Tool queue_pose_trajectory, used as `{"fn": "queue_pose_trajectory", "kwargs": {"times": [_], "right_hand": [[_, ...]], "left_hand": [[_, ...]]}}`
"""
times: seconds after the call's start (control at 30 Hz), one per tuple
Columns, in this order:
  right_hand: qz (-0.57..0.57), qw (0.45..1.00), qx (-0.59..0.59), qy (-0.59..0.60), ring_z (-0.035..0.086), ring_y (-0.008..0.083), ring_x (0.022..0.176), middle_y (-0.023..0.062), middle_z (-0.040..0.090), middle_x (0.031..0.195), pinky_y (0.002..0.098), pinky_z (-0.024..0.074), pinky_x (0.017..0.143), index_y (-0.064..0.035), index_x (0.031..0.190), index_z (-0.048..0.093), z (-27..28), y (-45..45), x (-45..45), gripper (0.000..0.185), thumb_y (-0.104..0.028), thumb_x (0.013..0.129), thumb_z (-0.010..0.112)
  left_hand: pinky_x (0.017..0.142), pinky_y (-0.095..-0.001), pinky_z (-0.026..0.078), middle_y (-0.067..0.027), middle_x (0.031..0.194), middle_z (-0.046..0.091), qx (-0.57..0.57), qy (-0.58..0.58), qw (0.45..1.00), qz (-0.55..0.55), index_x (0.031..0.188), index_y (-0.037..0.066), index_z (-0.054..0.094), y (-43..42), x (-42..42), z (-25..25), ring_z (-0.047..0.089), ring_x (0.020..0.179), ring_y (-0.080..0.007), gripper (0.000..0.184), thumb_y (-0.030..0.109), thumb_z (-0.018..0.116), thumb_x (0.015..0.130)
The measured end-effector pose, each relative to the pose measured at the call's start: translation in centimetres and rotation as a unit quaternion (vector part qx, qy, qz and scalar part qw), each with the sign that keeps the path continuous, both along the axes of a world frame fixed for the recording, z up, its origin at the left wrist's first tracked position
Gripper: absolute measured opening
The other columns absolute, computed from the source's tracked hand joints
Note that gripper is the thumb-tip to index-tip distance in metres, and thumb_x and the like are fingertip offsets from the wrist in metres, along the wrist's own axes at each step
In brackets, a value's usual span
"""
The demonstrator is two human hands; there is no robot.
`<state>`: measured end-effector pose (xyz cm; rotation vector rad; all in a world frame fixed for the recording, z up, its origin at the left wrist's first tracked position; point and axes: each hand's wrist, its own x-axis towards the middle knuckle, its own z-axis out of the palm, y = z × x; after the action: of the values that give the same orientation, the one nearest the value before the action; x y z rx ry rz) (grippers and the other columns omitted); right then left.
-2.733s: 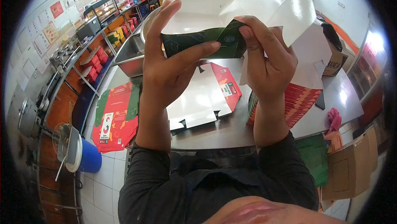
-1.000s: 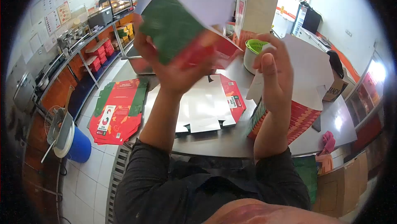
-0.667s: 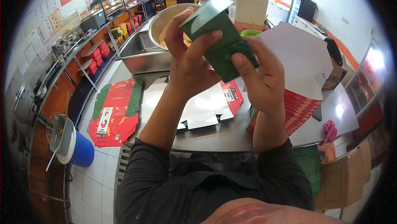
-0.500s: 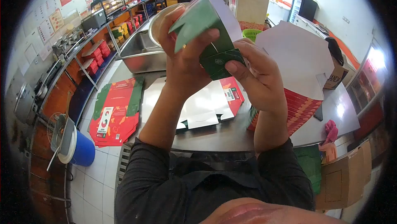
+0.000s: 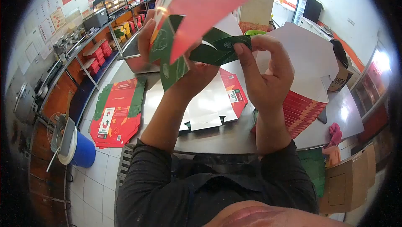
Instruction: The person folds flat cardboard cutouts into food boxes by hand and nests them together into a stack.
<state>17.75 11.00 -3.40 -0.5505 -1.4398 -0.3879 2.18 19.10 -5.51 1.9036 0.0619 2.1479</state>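
A red and green cardboard box (image 5: 205,9) is held up before me, partly folded and blurred at its top. My left hand (image 5: 201,74) grips it from the left and below, its fingers partly hidden behind the card. With thumb and fingers, my right hand (image 5: 270,72) pinches the end of a green flap (image 5: 224,49) that sticks out to the right. Beneath my forearms, flat box blanks (image 5: 205,107) lie white side up on the steel table (image 5: 226,141). Printed red and green blanks (image 5: 119,111) lie to their left.
At the right stands a stack of nested red boxes (image 5: 303,114) with white insides. A steel basin (image 5: 140,61) sits at the back left, and a pink cloth (image 5: 335,134) at the right edge. A blue bucket (image 5: 83,151) and a brown carton (image 5: 345,181) are beside the table.
The box has turned, so its red printed side now faces me. My right hand has moved slightly up and right, drawing the green flap outward from the box.
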Motion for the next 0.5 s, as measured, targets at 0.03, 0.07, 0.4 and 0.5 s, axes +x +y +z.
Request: {"fn": "queue_pose_trajectory", "kwargs": {"times": [0.03, 0.07, 0.4, 0.5], "right_hand": [[-0.014, 1.0, 0.015, -0.007, 0.069, 0.0206, 0.081, 0.0103, 0.073, 0.094, 0.0291, 0.054, 0.071, -0.0039, 0.097, 0.072, 0.1, -0.1, -0.3, 0.018, -0.004, 0.082, 0.083], [-0.028, 0.999, 0.029, -0.014, 0.069, 0.0216, 0.083, 0.0107, 0.073, 0.097, 0.0305, 0.0541, 0.072, -0.0047, 0.097, 0.073, 0.3, -0.4, -0.5, 0.018, -0.005, 0.082, 0.083], [0.119, 0.985, -0.077, -0.104, 0.061, 0.0309, 0.105, 0.0141, 0.069, 0.111, 0.0415, 0.0458, 0.091, -0.0048, 0.108, 0.071, -0.6, -1.6, 0.5, 0.024, -0.015, 0.087, 0.077], [0.113, 0.976, -0.125, -0.135, 0.058, 0.0336, 0.111, 0.0153, 0.067, 0.114, 0.0443, 0.043, 0.097, -0.0044, 0.112, 0.07, -0.9, -1.7, 0.7, 0.027, -0.019, 0.089, 0.075]], "left_hand": [[0.11, -0.05, 0.04, -0.0134, 0.145, 0.039, 0.001, 0.004, 1.0, 0.001, 0.137, 0.02, 0.049, 0.0, 0.0, 0.0, 0.051, 0.133, -0.0347, 0.076, 0.028, 0.089, 0.074], [0.111, -0.0503, 0.039, -0.0132, 0.145, 0.039, 0.002, 0.009, 1.0, 0.003, 0.137, 0.02, 0.049, -0.1, 0.0, 0.0, 0.051, 0.133, -0.0348, 0.075, 0.028, 0.088, 0.074], [0.113, -0.0532, 0.035, -0.0119, 0.144, 0.039, 0.046, 0.035, 0.996, 0.062, 0.135, 0.022, 0.054, 0.3, -0.2, 0.8, 0.05, 0.135, -0.0361, 0.068, 0.029, 0.086, 0.075], [0.114, -0.0541, 0.034, -0.0115, 0.144, 0.039, 0.064, 0.05, 0.993, 0.083, 0.134, 0.022, 0.055, 0.2, -0.1, 0.9, 0.049, 0.136, -0.0364, 0.066, 0.029, 0.085, 0.076]]}}
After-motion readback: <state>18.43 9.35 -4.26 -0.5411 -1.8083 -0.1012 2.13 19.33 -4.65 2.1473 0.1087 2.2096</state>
